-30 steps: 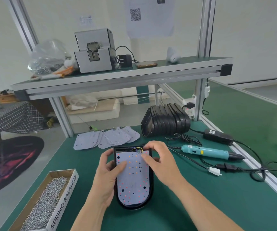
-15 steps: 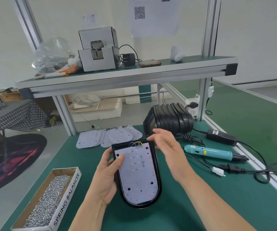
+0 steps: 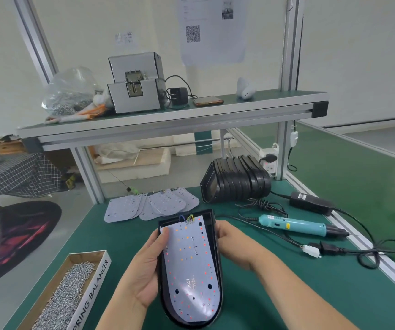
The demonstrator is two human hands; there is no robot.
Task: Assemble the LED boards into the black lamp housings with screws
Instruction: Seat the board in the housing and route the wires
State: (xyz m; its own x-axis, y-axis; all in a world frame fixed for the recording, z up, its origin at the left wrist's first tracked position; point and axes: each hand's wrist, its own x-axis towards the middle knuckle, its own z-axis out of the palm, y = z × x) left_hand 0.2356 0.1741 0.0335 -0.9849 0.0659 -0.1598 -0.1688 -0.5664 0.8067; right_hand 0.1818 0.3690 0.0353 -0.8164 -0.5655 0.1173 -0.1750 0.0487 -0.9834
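A black lamp housing point(image 3: 212, 313) is held up off the green table point(image 3: 310, 301), tilted toward me. A white LED board point(image 3: 189, 265) with small red and orange LEDs and thin coloured wires at its top lies inside it. My left hand point(image 3: 144, 270) grips the housing's left edge, thumb pressing the board's upper left corner. My right hand point(image 3: 234, 244) holds the right edge from behind. Loose LED boards point(image 3: 148, 206) lie fanned out further back. A row of stacked black housings point(image 3: 236, 182) lies on its side at the back right.
An open cardboard box of screws point(image 3: 72, 296) stands at the near left. A teal electric screwdriver point(image 3: 296, 226) lies to the right with its cables, a white connector point(image 3: 311, 251) and a black power adapter point(image 3: 311, 203). An upper shelf point(image 3: 168, 122) carries a screw feeder machine.
The housing with the board came up off the table and closer to me. My right hand left the top of the board and took hold of the housing's right edge.
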